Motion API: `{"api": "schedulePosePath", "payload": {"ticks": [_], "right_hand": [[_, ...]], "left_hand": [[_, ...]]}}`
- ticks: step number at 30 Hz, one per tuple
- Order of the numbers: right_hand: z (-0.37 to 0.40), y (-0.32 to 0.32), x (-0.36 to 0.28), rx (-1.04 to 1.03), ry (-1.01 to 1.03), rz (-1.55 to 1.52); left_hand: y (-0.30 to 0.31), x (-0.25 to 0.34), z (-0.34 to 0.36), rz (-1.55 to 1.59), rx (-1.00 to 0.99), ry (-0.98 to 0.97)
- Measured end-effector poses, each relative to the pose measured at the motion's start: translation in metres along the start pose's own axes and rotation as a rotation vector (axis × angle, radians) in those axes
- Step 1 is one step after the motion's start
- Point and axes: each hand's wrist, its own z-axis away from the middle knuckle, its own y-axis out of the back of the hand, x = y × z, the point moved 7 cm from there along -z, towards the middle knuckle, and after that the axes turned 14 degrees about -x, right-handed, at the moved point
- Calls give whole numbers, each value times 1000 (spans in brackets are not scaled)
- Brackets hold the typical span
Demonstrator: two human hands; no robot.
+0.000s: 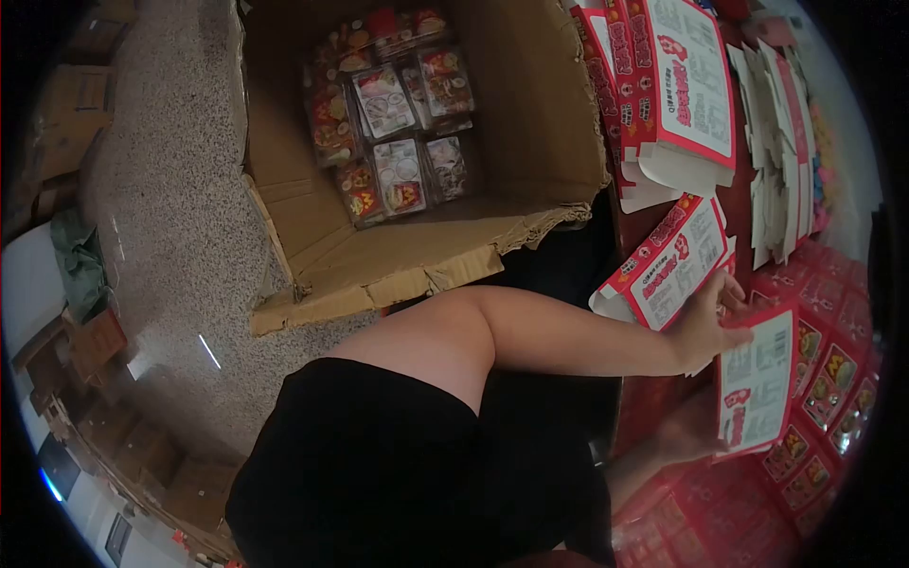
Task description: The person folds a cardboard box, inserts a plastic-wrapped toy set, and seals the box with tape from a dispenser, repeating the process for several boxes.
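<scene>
A red-and-white printed carton (757, 383) is held up at the right, its white text panel facing me. My left hand (708, 317) is closed on its upper edge, thumb over the panel and fingers curled. At the lower edge, my right hand (689, 434) grips the same carton; its fingers are partly hidden and dim. Another matching carton (677, 270), with a flap open at its end, lies tilted on the table just beyond my left hand. Sheets of red printed packs (831, 379) in clear plastic lie behind and below the held carton.
A large open cardboard box (398, 284) with torn edges stands to my left, holding several clear-wrapped printed packs (383, 104). More cartons (696, 80) lie at the table's far end, beside a stack of flattened cartons (781, 151). Brown boxes (80, 114) stand across the speckled floor (185, 123).
</scene>
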Motion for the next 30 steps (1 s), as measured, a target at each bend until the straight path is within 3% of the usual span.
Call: {"api": "schedulePosePath", "payload": {"ticks": [1,2,4,7,9,10,13,17,20,23,25,26,28,30], "right_hand": [[-2,6,-8,-19,7,-21],[-5,12,-16,-40,20,-34],[-10,24,-30,-73,40,-44],[-14,29,-38,-86,56,-35],[-12,22,-34,-71,59,-17],[-10,17,-31,-61,60,-6],[1,0,-27,-5,70,32],[15,-24,-25,98,-71,19],[21,-31,-16,145,-270,-47],[25,-8,21,-48,-233,-10],[26,-1,30,22,-230,-219],[27,3,31,53,-208,-241],[26,6,20,97,-86,37],[27,0,3,95,48,167]], "left_hand": [[-7,-3,7,-11,-128,136],[-9,-21,5,-249,-275,170],[-4,-1,7,-739,-117,-107],[-18,-9,2,-925,-344,-23],[-36,-24,12,-647,-892,397],[-35,-17,17,-665,-790,428],[-20,-23,19,-774,-530,282],[-9,-22,36,-608,-448,180],[-10,-18,42,-604,-614,237],[-5,-14,41,-658,-617,222],[0,-10,39,-714,-584,330],[1,-12,36,-717,-507,160],[6,-18,35,-710,-347,-176],[5,-26,34,-517,-408,-59]]}}
